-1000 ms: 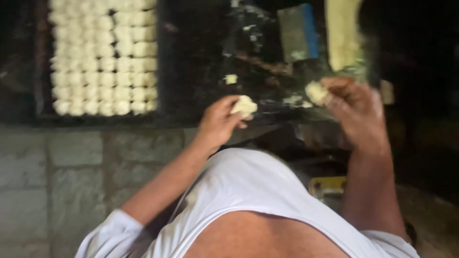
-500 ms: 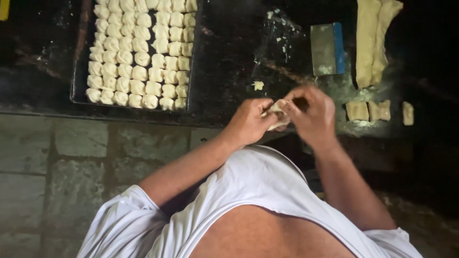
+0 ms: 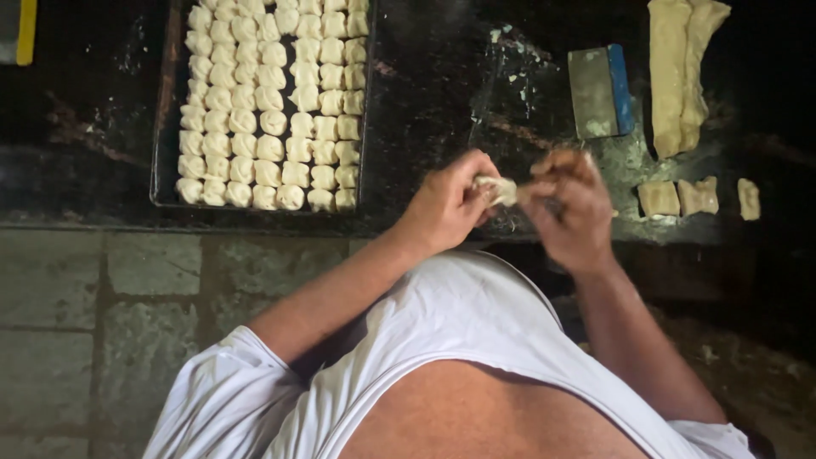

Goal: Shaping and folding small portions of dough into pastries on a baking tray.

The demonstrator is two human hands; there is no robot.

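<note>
A small pale dough piece [image 3: 498, 189] is pinched between both hands above the front edge of the dark counter [image 3: 433, 110]. My left hand [image 3: 449, 204] grips it from the left, and my right hand [image 3: 568, 204], blurred, grips it from the right. To the left, a dark tray [image 3: 164, 161] holds several rows of shaped dough pieces [image 3: 272, 102]. Two long dough strips [image 3: 680, 72] lie at the far right, with three cut dough chunks [image 3: 690, 197] below them.
A metal bench scraper with a blue handle [image 3: 602, 92] lies on the counter between the tray and the strips. Below the counter runs a grey stone-block wall [image 3: 102, 314]. My white shirt [image 3: 442, 348] fills the lower middle.
A second ago my hands were apart, each with a dough bit. They came together and now both pinch one piece. The view has shifted, so the tray sits further right.
</note>
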